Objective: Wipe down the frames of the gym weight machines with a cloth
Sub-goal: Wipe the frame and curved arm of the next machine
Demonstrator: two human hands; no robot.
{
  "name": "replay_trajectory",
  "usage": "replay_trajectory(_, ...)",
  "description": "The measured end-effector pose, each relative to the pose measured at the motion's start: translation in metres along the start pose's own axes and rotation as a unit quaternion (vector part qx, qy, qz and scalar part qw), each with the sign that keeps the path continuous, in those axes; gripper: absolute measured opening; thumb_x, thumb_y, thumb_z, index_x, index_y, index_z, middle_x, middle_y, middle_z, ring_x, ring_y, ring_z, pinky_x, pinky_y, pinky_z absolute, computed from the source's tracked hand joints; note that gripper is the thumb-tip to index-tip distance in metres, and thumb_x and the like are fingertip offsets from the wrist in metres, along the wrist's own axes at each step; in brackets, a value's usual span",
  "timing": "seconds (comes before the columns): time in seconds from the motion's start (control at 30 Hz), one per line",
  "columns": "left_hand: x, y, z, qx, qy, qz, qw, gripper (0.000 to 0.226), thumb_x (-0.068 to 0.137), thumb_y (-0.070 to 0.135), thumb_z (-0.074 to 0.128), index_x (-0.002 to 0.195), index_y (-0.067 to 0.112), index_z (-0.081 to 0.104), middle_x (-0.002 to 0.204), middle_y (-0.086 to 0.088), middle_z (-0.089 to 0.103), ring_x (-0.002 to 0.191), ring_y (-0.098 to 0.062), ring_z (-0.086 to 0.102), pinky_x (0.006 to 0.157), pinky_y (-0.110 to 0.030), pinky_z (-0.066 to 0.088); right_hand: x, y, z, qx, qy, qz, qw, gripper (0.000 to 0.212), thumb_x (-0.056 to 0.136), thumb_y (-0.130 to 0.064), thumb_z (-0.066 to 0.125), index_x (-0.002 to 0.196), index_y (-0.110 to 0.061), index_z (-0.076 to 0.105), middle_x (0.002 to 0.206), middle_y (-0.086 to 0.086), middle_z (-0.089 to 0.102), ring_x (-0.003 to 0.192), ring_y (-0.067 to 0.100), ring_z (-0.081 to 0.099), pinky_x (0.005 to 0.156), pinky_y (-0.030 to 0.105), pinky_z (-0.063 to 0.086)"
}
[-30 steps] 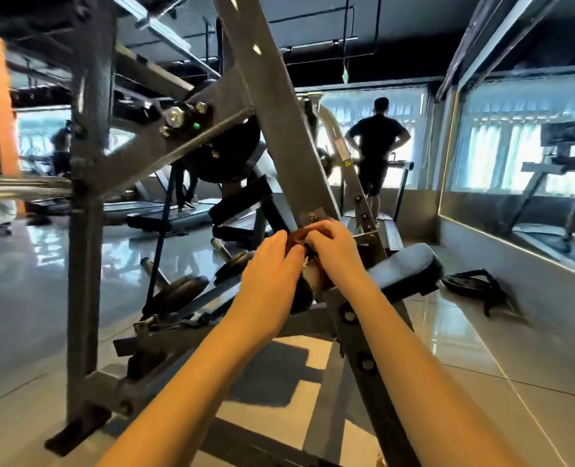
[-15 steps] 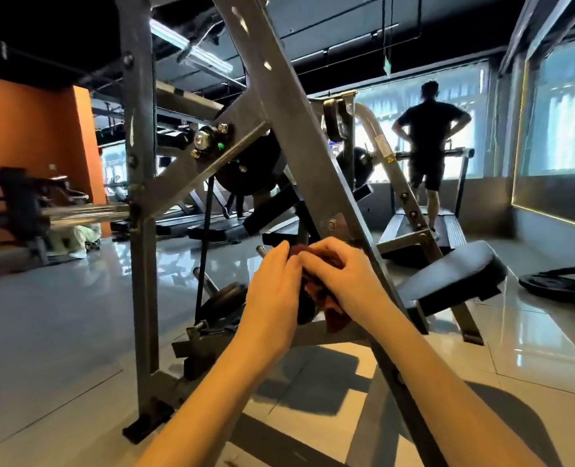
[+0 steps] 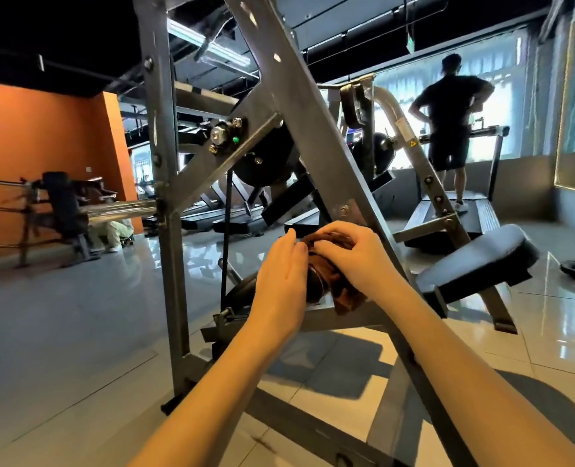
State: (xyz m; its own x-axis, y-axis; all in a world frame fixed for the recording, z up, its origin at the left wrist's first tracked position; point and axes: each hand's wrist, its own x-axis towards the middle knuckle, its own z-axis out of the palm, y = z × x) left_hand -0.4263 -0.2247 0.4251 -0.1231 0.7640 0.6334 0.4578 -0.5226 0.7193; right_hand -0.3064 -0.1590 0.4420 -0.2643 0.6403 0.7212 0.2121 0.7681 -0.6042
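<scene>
Glossy pale floor tiles (image 3: 77,332) underfoot, orange wall (image 3: 43,146) off to the left, bright windows (image 3: 501,96) at the far right. Brown cloth (image 3: 338,284) bunched at mid-frame, pressed against the long diagonal beam (image 3: 299,96) of the grey weight machine frame (image 3: 165,230), low on that beam just below a bolted plate (image 3: 345,210). Right hand (image 3: 357,257) on top of the cloth, fingers (image 3: 326,235) curled narrow and pinching its upper folds, a loose tail of fabric hanging beneath the palm. Left hand (image 3: 281,284) just beside, edge-on, fingers close together and laid against the cloth's left side; whether truly gripping or only steadying cannot be told. Both forearms bare, reaching up from the bottom edge. Behind the cloth, a dark round weight plate (image 3: 242,291) low on the frame near a horizontal bar. Higher up, a pivot joint with bolts (image 3: 224,134) where a second slanted beam meets the upright post. Right of the diagonal beam, a black padded seat (image 3: 478,257) tilted on its support. Farther back, a person in dark shirt and shorts (image 3: 449,119) standing on a treadmill (image 3: 447,217), back turned, hands on hips. Near the orange wall, a dark rack of equipment (image 3: 60,210), blurred.
</scene>
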Motion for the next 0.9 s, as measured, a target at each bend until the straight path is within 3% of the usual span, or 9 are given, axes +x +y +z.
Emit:
replay_trajectory(0.1,-0.002,0.000,0.000,0.016,0.007,-0.006,1.000,0.032,0.106,0.034,0.024,0.080,0.050,0.032,0.085,0.023,0.036,0.083,0.016,0.041,0.083,-0.020,0.034,0.017,0.002,0.004,-0.035,0.017,0.029,0.999,0.022,0.087,-0.011,0.062,0.094,-0.032,0.068,0.100,-0.009,0.067,0.100,0.009,0.061,0.095,0.037,0.051)
replay_trajectory(0.2,-0.004,-0.001,0.002,0.011,0.013,0.010,1.000,0.031,0.095,0.061,0.022,0.078,0.055,0.048,0.089,0.011,0.050,0.093,-0.013,0.052,0.094,-0.046,0.044,-0.010,-0.009,0.006,0.031,-0.020,-0.002,0.999,0.022,0.088,-0.010,0.064,0.088,-0.032,0.068,0.097,-0.009,0.068,0.094,0.004,0.063,0.089,0.021,0.051)
replay_trajectory(0.27,-0.005,0.000,0.003,0.026,0.018,0.027,0.999,0.027,0.094,0.056,0.021,0.076,0.057,0.041,0.094,0.007,0.050,0.098,-0.019,0.051,0.100,-0.048,0.041,-0.023,-0.010,0.002,0.068,-0.027,-0.026,0.997,0.019,0.088,-0.014,0.067,0.087,-0.032,0.068,0.094,-0.010,0.068,0.093,0.002,0.063,0.086,0.016,0.050)
replay_trajectory(0.47,-0.004,0.003,0.002,0.006,0.021,-0.002,1.000,0.029,0.102,0.038,0.024,0.078,0.052,0.032,0.085,0.024,0.036,0.083,0.007,0.040,0.090,-0.030,0.038,0.017,0.006,0.004,-0.030,0.032,0.039,0.998,0.007,0.084,-0.014,0.071,0.088,-0.020,0.071,0.092,-0.010,0.062,0.085,0.001,0.057,0.090,0.025,0.049)
replay_trajectory(0.57,-0.001,-0.006,0.003,0.005,0.024,0.011,1.000,0.024,0.094,0.057,0.024,0.083,0.066,0.043,0.100,0.016,0.051,0.100,-0.011,0.050,0.099,-0.045,0.041,-0.005,0.007,0.006,0.060,0.001,0.035,0.998,0.010,0.083,-0.020,0.074,0.092,-0.021,0.070,0.100,-0.008,0.065,0.091,0.000,0.061,0.084,0.014,0.049)
replay_trajectory(0.63,0.006,-0.019,0.008,-0.010,0.040,0.020,0.999,0.040,0.090,0.070,0.027,0.111,0.051,0.055,0.125,-0.002,0.058,0.119,-0.025,0.053,0.104,-0.052,0.042,-0.015,0.009,0.001,0.106,-0.005,0.034,0.994,0.014,0.083,-0.018,0.073,0.093,-0.028,0.069,0.101,-0.010,0.066,0.094,0.000,0.062,0.083,0.013,0.050)
replay_trajectory(0.7,0.008,-0.018,0.006,0.006,0.034,0.015,0.999,0.042,0.091,0.064,0.027,0.112,0.039,0.054,0.127,0.005,0.056,0.125,-0.015,0.050,0.106,-0.045,0.041,0.001,0.014,-0.002,0.073,0.012,0.054,0.996,0.015,0.083,-0.017,0.072,0.091,-0.029,0.069,0.098,-0.009,0.067,0.093,0.004,0.063,0.083,0.018,0.051)
replay_trajectory(0.8,-0.001,-0.006,0.004,0.045,0.015,0.032,0.998,0.014,0.096,0.043,0.021,0.086,0.049,0.030,0.093,0.027,0.038,0.094,0.022,0.039,0.086,-0.017,0.034,0.025,0.014,0.002,-0.041,0.037,0.081,0.995,0.016,0.084,-0.017,0.070,0.100,-0.021,0.070,0.094,-0.008,0.064,0.090,0.006,0.059,0.083,0.019,0.049)
replay_trajectory(0.9,-0.005,-0.009,0.004,0.013,0.015,0.041,0.999,0.012,0.091,0.054,0.021,0.091,0.053,0.034,0.094,0.031,0.038,0.094,0.022,0.040,0.093,-0.024,0.034,0.010,0.012,0.007,0.019,0.002,0.074,0.997,0.019,0.083,-0.019,0.073,0.101,-0.021,0.069,0.099,-0.009,0.064,0.093,0.003,0.061,0.080,0.014,0.048)
